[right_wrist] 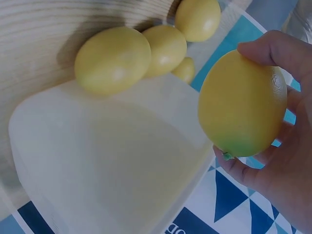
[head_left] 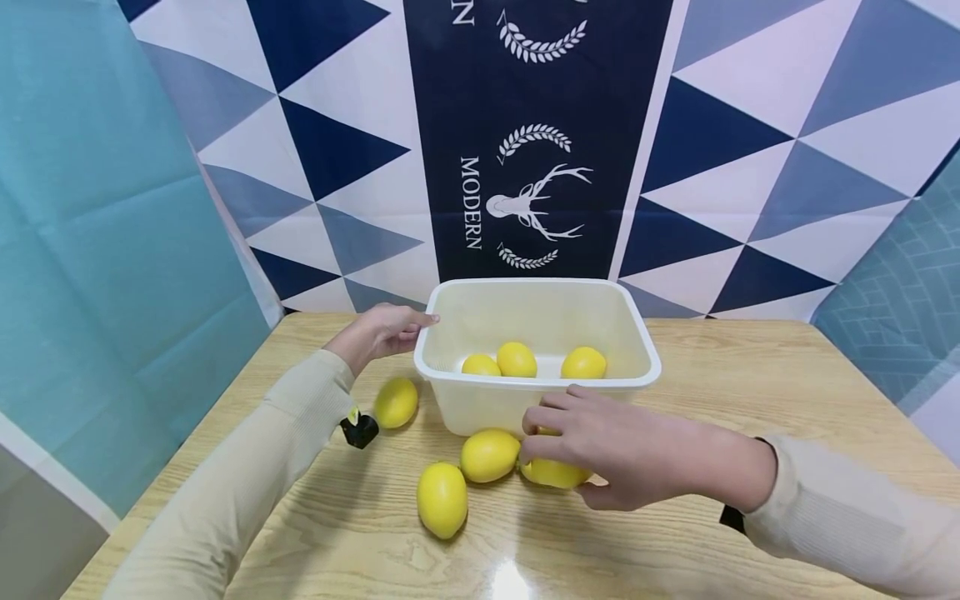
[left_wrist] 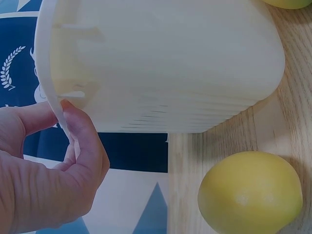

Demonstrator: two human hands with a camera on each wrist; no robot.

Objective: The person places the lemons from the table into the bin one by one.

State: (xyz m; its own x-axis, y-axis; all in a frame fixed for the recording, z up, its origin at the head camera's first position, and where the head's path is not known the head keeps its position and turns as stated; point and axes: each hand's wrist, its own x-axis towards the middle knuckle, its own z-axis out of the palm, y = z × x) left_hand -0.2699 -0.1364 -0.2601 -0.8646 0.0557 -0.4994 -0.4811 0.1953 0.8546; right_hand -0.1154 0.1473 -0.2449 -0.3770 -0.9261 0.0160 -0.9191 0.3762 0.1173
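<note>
A white plastic tub [head_left: 480, 408] stands on the table with three lemons [head_left: 517, 360] inside it. My left hand [head_left: 382, 329] pinches its left rim, thumb on one side and fingers on the other in the left wrist view. My right hand [head_left: 600, 446] is in front of the tub's near wall. In the right wrist view it grips a yellow lemon [right_wrist: 241, 105] with a greenish end, thumb and fingers round it. The hand mostly hides this lemon in the head view. Below the fingers shows another lemon [head_left: 555, 475], partly covered.
Two lemons lie in front of the tub, one lemon [head_left: 490, 456] close to it and one lemon [head_left: 442, 500] nearer me. Another lemon [head_left: 395, 402] lies left of the tub, below my left wrist. A patterned cloth [head_left: 525, 167] hangs behind the wooden table [head_left: 750, 400].
</note>
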